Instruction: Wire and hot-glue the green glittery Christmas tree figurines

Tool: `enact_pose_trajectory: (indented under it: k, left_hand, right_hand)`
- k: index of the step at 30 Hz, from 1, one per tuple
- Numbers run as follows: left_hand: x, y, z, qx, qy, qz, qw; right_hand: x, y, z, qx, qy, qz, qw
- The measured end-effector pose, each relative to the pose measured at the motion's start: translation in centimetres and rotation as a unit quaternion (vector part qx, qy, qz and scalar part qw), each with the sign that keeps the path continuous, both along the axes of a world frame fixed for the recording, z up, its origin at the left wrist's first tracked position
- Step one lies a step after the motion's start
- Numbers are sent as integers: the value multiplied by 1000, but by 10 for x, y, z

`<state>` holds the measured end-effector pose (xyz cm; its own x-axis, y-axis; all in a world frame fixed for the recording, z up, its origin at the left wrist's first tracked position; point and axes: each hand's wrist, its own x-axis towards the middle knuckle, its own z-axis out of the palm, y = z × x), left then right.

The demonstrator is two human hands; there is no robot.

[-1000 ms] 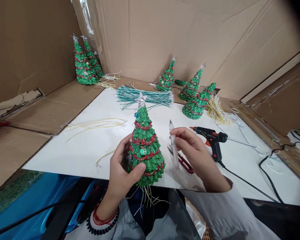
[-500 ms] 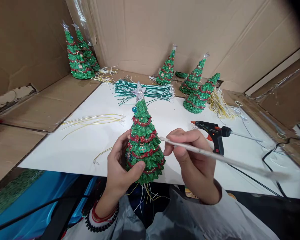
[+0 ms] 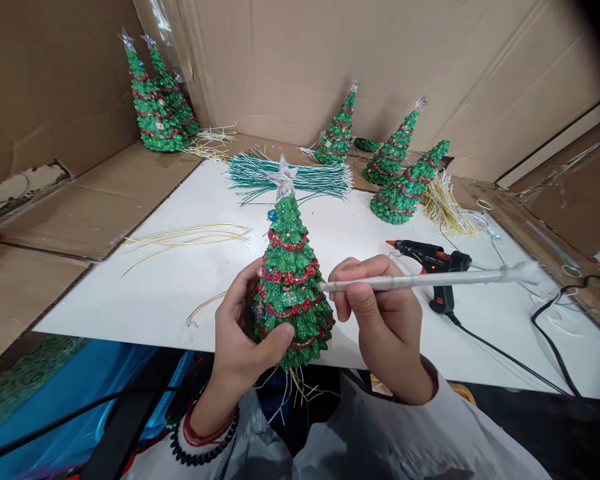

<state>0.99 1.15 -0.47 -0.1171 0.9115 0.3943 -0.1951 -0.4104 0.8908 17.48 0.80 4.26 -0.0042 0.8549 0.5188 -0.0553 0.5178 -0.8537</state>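
A small green tree (image 3: 295,267) with red garland stands upright in my left hand (image 3: 240,330), whose fingers wrap round its left side with the thumb across the front. A clear star (image 3: 284,179) tops it, and white and yellow wires (image 3: 297,387) hang below its base. My right hand (image 3: 380,320) pinches a long whitish stick (image 3: 425,279) between thumb and fingers. The stick's thin tip is at the tree's right side; whether it touches cannot be made out. Its thick, whitish end points right.
Behind lie green wires (image 3: 290,179) on the white board (image 3: 105,293). A black glue gun (image 3: 437,263) with a cord is at the right. Other trees (image 3: 397,197) stand at the back right and back left (image 3: 160,123). Yellow wires (image 3: 190,235) lie on the left.
The stick has swung from sloping down to the right to nearly level, its far end higher. The tree and my left hand appear slightly further right. Both hands keep their holds.
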Motion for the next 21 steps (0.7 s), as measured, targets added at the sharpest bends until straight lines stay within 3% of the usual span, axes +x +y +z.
enact_pose_trajectory:
  k: [15, 17, 21]
  left_hand:
    - [0, -1, 2, 6, -29, -31, 999]
    - [0, 0, 2, 9, -32, -38, 999]
    - [0, 0, 3, 5, -34, -41, 999]
  right_hand:
    - [1, 5, -1, -17, 20, 50, 998]
    - [1, 5, -1, 15, 15, 35, 999]
    - [1, 5, -4, 154, -34, 22, 987]
